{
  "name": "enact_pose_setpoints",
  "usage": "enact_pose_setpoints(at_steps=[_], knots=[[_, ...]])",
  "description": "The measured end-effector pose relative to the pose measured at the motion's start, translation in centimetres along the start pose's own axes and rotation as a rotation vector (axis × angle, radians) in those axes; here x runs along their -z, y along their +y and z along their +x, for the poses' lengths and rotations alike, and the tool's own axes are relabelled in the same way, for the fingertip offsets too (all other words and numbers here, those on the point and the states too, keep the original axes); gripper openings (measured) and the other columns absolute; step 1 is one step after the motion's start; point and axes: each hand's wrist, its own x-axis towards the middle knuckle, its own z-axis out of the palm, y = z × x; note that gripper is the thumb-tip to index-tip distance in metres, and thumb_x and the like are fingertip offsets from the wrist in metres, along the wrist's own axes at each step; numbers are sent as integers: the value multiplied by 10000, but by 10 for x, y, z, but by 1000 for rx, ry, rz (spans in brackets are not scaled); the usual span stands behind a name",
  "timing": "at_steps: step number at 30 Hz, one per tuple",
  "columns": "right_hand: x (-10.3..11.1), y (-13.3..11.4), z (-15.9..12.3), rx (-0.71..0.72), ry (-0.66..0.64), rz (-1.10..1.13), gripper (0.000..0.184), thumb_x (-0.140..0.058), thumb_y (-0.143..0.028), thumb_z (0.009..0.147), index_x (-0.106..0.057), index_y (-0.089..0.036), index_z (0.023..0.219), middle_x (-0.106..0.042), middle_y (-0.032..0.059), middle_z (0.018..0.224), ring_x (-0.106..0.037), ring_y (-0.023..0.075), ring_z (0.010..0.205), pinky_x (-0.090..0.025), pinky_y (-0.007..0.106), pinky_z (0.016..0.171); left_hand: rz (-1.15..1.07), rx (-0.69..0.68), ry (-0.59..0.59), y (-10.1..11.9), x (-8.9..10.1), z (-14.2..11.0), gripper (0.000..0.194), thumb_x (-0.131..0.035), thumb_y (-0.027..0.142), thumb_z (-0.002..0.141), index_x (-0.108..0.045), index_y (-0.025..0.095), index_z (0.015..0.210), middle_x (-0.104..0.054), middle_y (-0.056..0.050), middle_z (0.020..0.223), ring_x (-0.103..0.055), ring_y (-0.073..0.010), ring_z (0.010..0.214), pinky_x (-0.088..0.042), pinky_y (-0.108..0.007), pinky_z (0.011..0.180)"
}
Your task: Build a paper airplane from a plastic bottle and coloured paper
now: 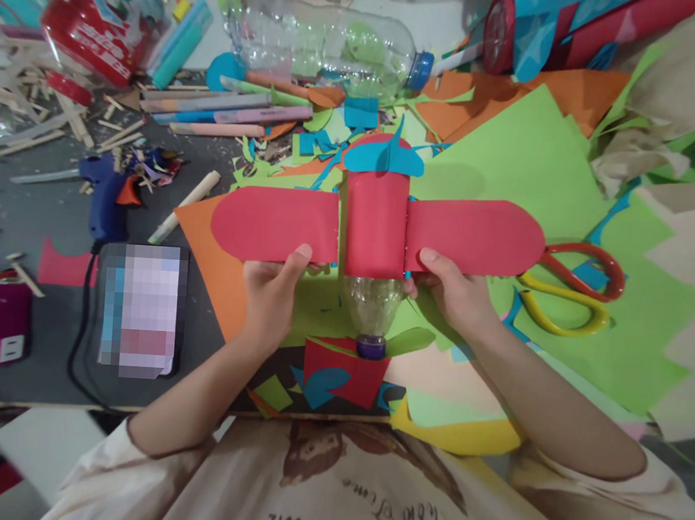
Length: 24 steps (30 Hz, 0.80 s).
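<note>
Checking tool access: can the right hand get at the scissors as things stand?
Probably yes: the right hand must first release the red wing, but the scissors' handles lie uncovered just past its tip.

Dark tabletop (142, 153) under green paper (524, 153); scissors (581, 290); glue gun (105, 198); pens (227, 111); wood sticks (123, 135)

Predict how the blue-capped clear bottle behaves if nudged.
The bottle lies on its side and looks round, so it would probably roll. It's likely light for its size: the walls are see-through and no liquid shows. Loose paper scraps and pens on its near side might stop it early.
</note>
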Motion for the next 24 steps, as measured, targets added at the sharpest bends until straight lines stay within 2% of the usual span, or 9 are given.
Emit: enact_pose_setpoints(at_steps=[12,24], knots=[[0,-5,2,-78,17,18,344,-673,-502,819,-634,-213,637,-616,-4,554,-555,134,479,-497,292,490,-18,10,-6,-6,0,-3,147,-749,266,723,-689,200,606,-682,22,615,-650,-138,595,-546,-244,619],[0,-5,2,-87,18,34,378,-679,-533,809,-643,-210,616,-617,-6,540,-566,130,473,-506,287,493,14,15,-8,-8,0,-3,188,-753,314,719,-704,194,584,-689,4,619,-643,-143,593,-540,-251,602]])
